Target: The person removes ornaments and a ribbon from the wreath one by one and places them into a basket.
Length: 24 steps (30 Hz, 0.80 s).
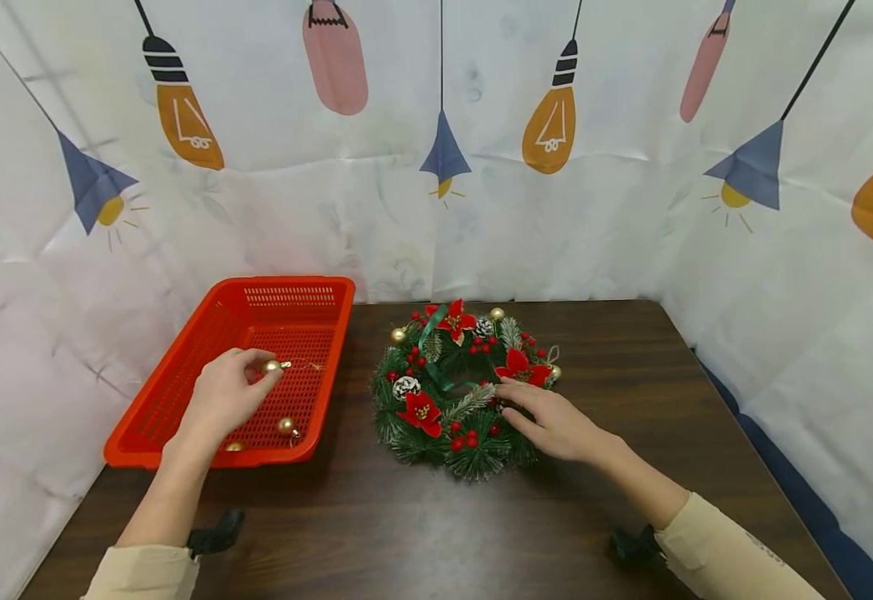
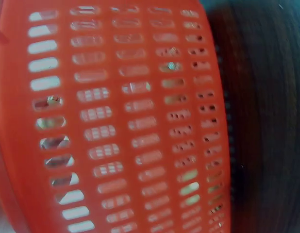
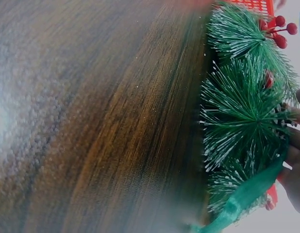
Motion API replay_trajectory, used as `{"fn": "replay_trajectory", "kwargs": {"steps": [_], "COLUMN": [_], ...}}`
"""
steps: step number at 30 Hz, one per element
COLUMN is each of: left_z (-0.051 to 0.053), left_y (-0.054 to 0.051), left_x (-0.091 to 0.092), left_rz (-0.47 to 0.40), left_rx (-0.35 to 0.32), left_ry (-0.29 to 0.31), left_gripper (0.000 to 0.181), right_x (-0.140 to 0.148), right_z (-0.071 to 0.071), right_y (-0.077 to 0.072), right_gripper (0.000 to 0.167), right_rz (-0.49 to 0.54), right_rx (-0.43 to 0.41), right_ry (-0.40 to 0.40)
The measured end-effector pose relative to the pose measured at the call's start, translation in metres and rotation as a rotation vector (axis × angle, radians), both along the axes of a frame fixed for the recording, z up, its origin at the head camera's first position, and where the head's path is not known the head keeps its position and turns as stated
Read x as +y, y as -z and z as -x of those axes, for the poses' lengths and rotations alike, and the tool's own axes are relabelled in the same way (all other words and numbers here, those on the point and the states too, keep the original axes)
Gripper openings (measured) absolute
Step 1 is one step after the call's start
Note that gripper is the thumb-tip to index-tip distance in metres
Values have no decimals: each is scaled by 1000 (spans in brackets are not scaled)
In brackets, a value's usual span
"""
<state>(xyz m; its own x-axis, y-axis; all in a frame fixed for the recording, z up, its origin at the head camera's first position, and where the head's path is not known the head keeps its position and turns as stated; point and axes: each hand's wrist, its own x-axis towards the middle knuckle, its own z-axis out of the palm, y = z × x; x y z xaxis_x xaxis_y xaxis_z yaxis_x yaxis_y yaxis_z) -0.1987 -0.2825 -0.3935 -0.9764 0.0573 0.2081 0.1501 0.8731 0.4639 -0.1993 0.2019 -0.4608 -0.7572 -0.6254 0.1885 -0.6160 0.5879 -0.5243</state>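
the left hand pinched a gold bauble between its fingers over the red basket, which stood at the left of the desk with 2 more gold baubles toward its near side. right of the basket lay the green wreath, trimmed with 3 red flowers; the right hand, its fingers relaxed and slightly apart, touched the wreath's near right side.
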Motion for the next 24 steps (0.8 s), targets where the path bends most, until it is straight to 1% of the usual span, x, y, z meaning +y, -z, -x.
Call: {"fn": "replay_trajectory", "kwargs": {"steps": [4,7,11,13,15,18,24], "left_z": [0,0,0,0,1,4,14], "left_y": [3,5,7,6,4,-2,-21], "left_x": [-7,-10,-13,-13,-10,-4,13], "left_rz": [34,55,52,47,41,38,52], "left_rx": [-33,-51,-47,-39,-31,-26,-13], "left_ry": [-7,-25,-57,-59,-51,-30,23], "left_gripper": [32,35,39,39,39,38,38], "right_x": [0,1,0,0,0,0,0], "right_z": [-1,0,1,1,1,1,1], "right_y": [-1,0,0,0,0,1,1], "right_gripper": [46,45,46,46,46,46,46], "right_rz": [5,14,15,12,9,7,-1], "right_rx": [1,12,22,20,15,5,6], "right_ry": [-2,-6,-12,-14,-13,-11,-11]}}
